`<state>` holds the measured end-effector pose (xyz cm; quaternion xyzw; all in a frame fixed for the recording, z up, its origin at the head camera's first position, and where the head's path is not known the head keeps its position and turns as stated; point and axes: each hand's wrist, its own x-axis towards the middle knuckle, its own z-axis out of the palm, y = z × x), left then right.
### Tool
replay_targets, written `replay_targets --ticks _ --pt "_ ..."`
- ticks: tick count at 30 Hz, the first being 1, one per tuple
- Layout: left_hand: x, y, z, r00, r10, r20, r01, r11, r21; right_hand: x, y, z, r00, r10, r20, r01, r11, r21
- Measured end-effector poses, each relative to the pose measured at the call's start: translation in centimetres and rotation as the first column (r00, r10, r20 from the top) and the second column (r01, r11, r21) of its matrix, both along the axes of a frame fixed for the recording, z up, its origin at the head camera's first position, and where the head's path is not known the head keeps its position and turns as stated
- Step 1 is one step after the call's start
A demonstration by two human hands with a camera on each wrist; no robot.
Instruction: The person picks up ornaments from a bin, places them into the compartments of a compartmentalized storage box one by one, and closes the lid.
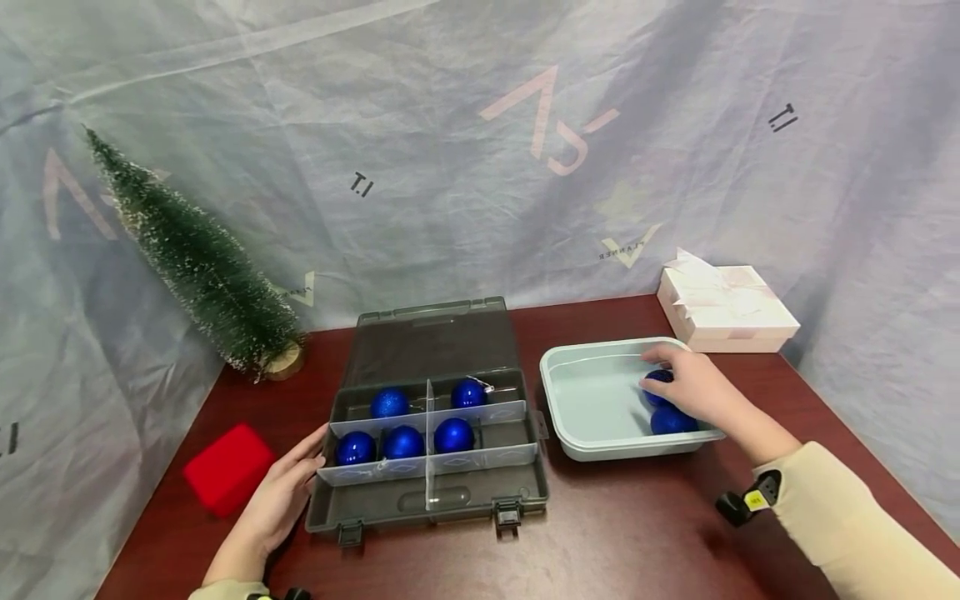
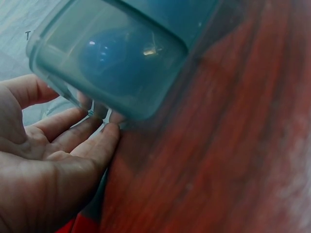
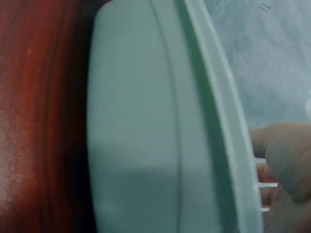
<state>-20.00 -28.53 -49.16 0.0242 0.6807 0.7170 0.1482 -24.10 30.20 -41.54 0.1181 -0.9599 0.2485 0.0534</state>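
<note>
Five blue ball ornaments sit in a grey divided storage box (image 1: pixel 429 492) with its lid folded back; one shiny ball (image 1: pixel 355 448) lies near its left wall. My left hand (image 1: pixel 279 493) rests on that side, fingertips against the wall. Through the clear plastic, a blue ball (image 2: pixel 114 58) shows in the left wrist view. My right hand (image 1: pixel 697 387) reaches into a pale tray (image 1: pixel 588 396), thumb and index finger spread around a blue ball (image 1: pixel 662 377). Another blue ball (image 1: pixel 671 422) lies below it. In the right wrist view, the tray wall (image 3: pixel 136 121) hides the balls.
A small frosted Christmas tree (image 1: pixel 198 258) leans at the back left. A red block (image 1: pixel 229 469) lies left of my left hand. A white gift box (image 1: pixel 731 304) with a ribbon stands behind the tray. A printed cloth (image 1: pixel 420 167) hangs at the back of the dark red table (image 1: pixel 600 525).
</note>
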Motion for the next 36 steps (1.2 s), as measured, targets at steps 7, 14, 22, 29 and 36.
replay_targets --ticks 7,14,22,29,36 --pt "0.3 0.0 0.0 1.0 0.001 -0.026 -0.001 1.0 0.002 -0.2 -0.6 -1.3 1.0 0.008 -0.021 -0.006 0.997 0.077" --pt "0.3 0.0 0.0 1.0 0.006 -0.025 -0.006 1.0 0.005 -0.5 -0.6 -1.6 1.0 0.015 -0.006 -0.014 0.998 0.058" --pt "0.2 0.0 0.1 1.0 0.012 0.003 -0.012 1.0 0.005 -0.2 -1.3 -1.0 1.0 -0.006 -0.027 0.005 0.998 -0.067" --pt "0.2 0.1 0.1 1.0 0.015 -0.002 -0.015 0.999 0.028 0.2 -3.9 0.6 0.995 0.032 -0.09 -0.055 0.961 -0.272" --pt "0.2 0.1 0.2 1.0 0.012 -0.016 -0.012 0.999 0.03 1.2 -7.9 1.6 0.987 0.126 -0.1 -0.156 0.896 -0.417"
